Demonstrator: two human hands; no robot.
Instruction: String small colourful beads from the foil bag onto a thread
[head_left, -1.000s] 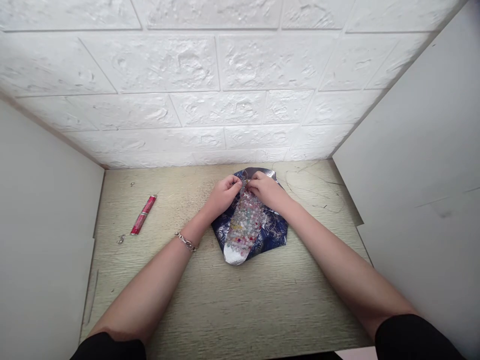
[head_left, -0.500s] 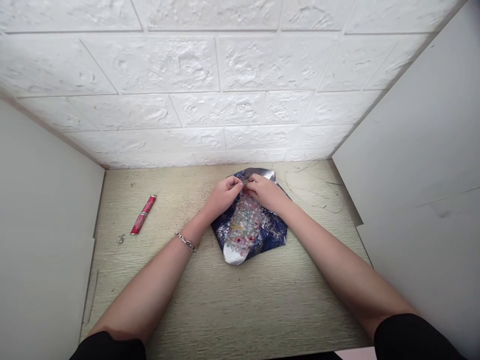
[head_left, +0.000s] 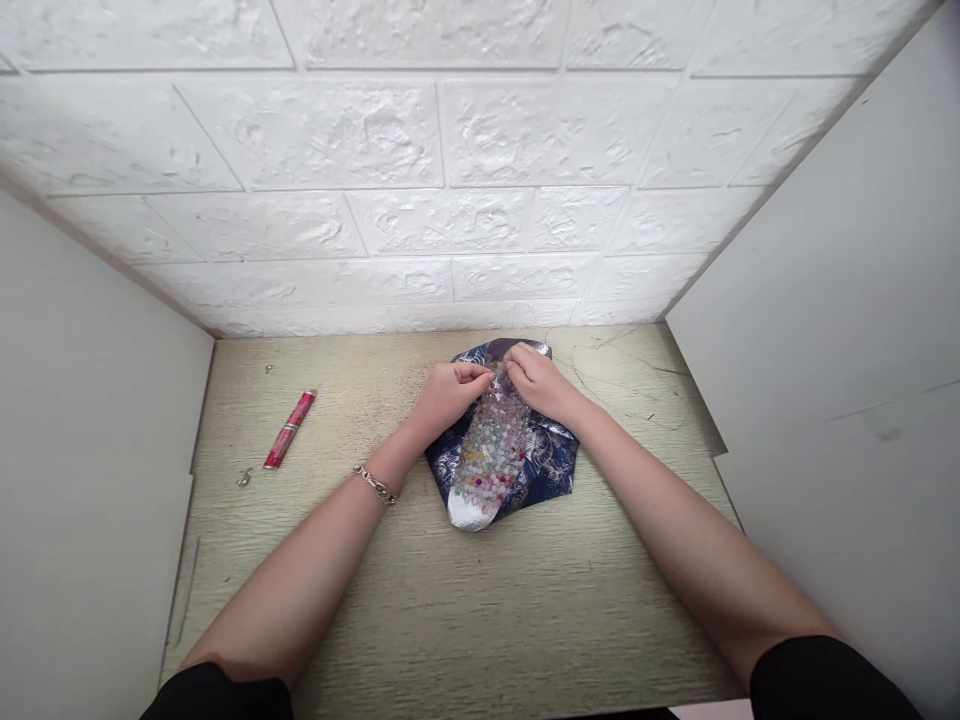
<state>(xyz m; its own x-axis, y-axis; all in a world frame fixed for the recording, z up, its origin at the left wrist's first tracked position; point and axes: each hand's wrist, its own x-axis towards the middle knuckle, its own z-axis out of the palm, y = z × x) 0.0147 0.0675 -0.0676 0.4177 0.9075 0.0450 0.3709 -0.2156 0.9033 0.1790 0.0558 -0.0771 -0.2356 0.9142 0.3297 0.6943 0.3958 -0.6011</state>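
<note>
A long heap of small clear, white, pink and yellowish beads (head_left: 491,440) lies on a dark blue patterned sheet (head_left: 551,475). A shiny white, silvery end (head_left: 471,512) sticks out below the beads. At the upper left of the beads is my left hand (head_left: 450,393), thumb and forefinger pinched together. Just across from it, my right hand (head_left: 544,382) is closed, its fingertips pinched above the top of the beads. Whatever is between the fingers of either hand is too small to make out.
A red tube-like packet (head_left: 290,430) lies on the wooden table (head_left: 450,620) to the left, with small shiny bits (head_left: 244,478) nearby. Thin loose threads (head_left: 630,370) curl at the back right. A white brick wall (head_left: 397,225) and pale side panels enclose the table.
My hands have moved slightly apart, showing more of the beads at the top. The sheet and the red packet lie as before, with a slight shift of the view.
</note>
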